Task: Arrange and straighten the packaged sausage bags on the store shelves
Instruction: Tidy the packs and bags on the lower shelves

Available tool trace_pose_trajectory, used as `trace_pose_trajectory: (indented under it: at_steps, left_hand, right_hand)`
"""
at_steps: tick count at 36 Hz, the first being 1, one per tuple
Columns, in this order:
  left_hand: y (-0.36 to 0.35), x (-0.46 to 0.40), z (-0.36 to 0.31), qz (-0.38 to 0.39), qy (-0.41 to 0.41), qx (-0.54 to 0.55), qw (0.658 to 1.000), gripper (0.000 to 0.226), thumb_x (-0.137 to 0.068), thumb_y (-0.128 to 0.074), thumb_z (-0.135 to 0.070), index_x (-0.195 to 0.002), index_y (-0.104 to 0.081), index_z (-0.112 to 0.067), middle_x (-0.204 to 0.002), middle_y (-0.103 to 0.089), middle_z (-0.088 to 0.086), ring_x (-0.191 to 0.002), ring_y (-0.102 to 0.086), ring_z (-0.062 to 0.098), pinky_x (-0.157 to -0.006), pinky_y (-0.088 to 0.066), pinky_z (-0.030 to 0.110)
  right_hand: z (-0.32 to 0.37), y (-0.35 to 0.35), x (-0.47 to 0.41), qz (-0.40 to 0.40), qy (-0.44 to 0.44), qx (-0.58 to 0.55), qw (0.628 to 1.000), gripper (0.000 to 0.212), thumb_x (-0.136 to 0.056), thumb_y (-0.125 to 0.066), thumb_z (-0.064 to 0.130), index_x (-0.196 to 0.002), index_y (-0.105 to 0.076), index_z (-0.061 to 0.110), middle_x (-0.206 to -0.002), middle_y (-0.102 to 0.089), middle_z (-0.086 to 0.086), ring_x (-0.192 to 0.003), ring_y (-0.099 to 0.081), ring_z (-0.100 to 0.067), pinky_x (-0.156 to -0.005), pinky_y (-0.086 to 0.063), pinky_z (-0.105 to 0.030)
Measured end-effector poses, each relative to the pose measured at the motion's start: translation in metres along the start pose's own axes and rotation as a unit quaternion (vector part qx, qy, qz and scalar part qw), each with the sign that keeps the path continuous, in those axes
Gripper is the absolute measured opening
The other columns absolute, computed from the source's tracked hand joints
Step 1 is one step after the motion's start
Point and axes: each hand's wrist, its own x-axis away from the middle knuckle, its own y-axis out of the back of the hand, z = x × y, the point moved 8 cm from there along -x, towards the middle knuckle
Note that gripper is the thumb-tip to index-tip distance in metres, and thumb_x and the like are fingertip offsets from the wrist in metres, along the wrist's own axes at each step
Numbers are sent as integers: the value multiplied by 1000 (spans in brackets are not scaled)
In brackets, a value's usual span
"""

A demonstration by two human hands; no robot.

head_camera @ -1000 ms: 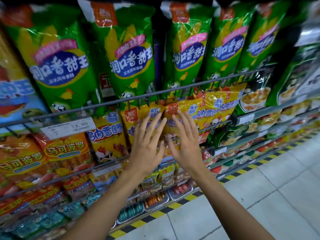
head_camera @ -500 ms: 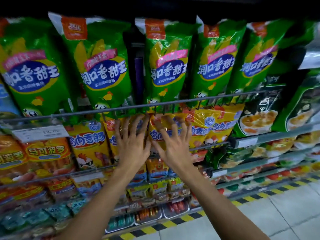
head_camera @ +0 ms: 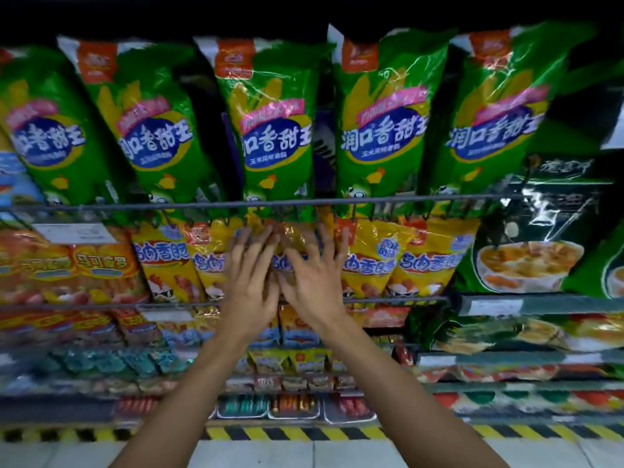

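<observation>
A row of yellow sausage bags (head_camera: 369,261) hangs on the second shelf level, behind a wire rail (head_camera: 388,300). My left hand (head_camera: 250,282) and my right hand (head_camera: 315,282) lie side by side with straight, spread fingers pressed flat against the middle yellow bag (head_camera: 290,236), which they mostly hide. Above them hang large green sausage bags (head_camera: 280,130), several in a row, some leaning to one side.
Orange bags (head_camera: 91,268) hang at the left and dark green bags (head_camera: 526,251) at the right. A horizontal wire rail (head_camera: 439,199) runs just above my fingertips. Lower shelves hold small packs and trays (head_camera: 293,405). Yellow-black floor tape (head_camera: 287,433) edges the shelf base.
The view has swung to face the shelf squarely. Both hands moved up and forward from open air onto the yellow bags, now pressing the middle one.
</observation>
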Motion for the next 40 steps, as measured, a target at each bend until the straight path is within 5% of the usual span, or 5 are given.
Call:
trace_pose_trajectory:
  at_steps: [6,16,20,29,40]
  left_hand:
    - [-6,-6,-12,9,-32,-50,998,65,-100,-54,-19,-162,-32,-15,-171,-24,5,-160,-9,36,-129,-5,55]
    - [-32,-13,-3,65,42,-121,990,79,-95,-50,-49,-165,-19,-31,-171,-16,6,-161,1,31,-128,1,60]
    - [-32,-13,-10,54,61,-114,990,82,-94,-51,-52,-166,-17,-30,-169,-16,13,-160,-1,35,-128,-1,60]
    - [-48,-12,-48,71,0,-84,994,70,-103,-39,-53,-166,-11,-37,-174,7,6,-160,6,39,-126,3,60]
    - [-54,-27,-42,88,29,-116,989,65,-105,-33,-58,-165,-17,-38,-165,-29,14,-155,-10,44,-127,8,57]
  right_hand:
    - [-27,29,28,-25,8,-6,1000,60,-95,-65,42,-149,-50,22,-152,-43,-6,-150,-27,-34,-126,-7,-61]
    - [-88,49,33,-24,-79,92,992,76,-97,-53,64,-159,-36,24,-167,-29,-7,-159,-6,-30,-124,-6,-64]
    - [-93,50,25,-36,-78,88,992,74,-99,-51,63,-160,-35,23,-164,-35,-6,-159,-10,-29,-124,-9,-64]
    - [-98,50,53,-52,-76,40,995,74,-100,-60,53,-161,-31,23,-171,-14,-9,-158,-4,-40,-122,-10,-68]
    - [-141,63,38,-28,-91,49,994,77,-97,-53,67,-162,-27,32,-170,-18,2,-159,-7,-30,-125,-9,-61]
